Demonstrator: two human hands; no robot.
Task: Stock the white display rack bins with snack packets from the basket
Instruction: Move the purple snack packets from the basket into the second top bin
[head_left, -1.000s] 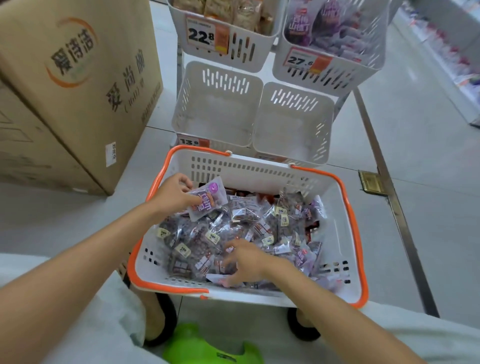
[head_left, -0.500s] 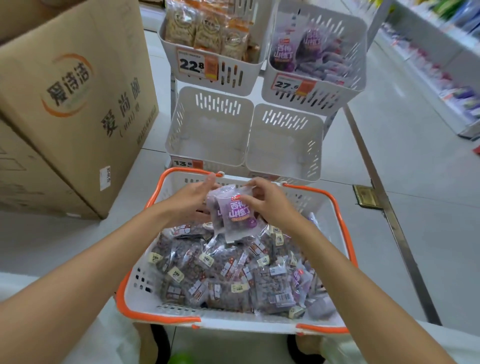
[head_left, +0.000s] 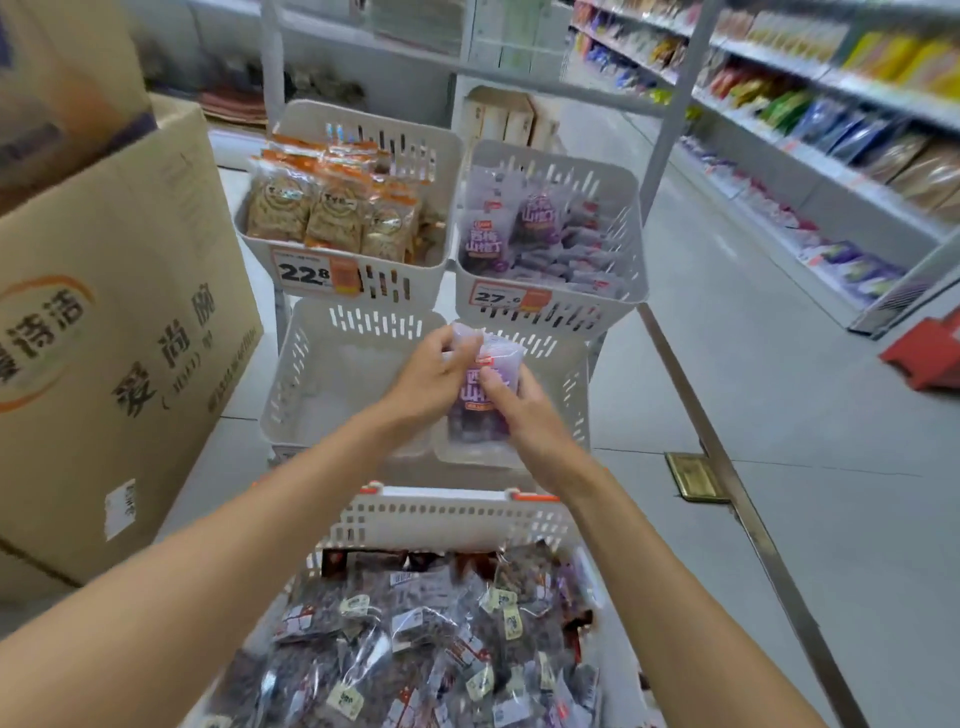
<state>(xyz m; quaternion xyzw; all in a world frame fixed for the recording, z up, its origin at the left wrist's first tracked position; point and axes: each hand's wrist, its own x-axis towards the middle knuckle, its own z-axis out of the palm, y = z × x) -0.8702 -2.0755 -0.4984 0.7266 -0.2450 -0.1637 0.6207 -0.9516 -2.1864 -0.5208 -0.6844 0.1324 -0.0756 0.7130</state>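
Observation:
Both hands hold purple snack packets above the lower right bin of the white display rack. My left hand grips their upper left edge. My right hand pinches the front packet from the right. The lower left bin holds nothing. The upper right bin contains more purple packets; the upper left bin holds brown packets. The white basket with orange trim sits nearest me, full of clear-wrapped snack packets.
A large cardboard box stands on the left, close to the rack. Store shelves with goods line the right side of the aisle. A metal floor strip runs past the basket. A red object lies on the floor at right.
Both hands lifted the purple packets out of the basket and carried them forward over the lower right bin. The view tilted up, showing the aisle.

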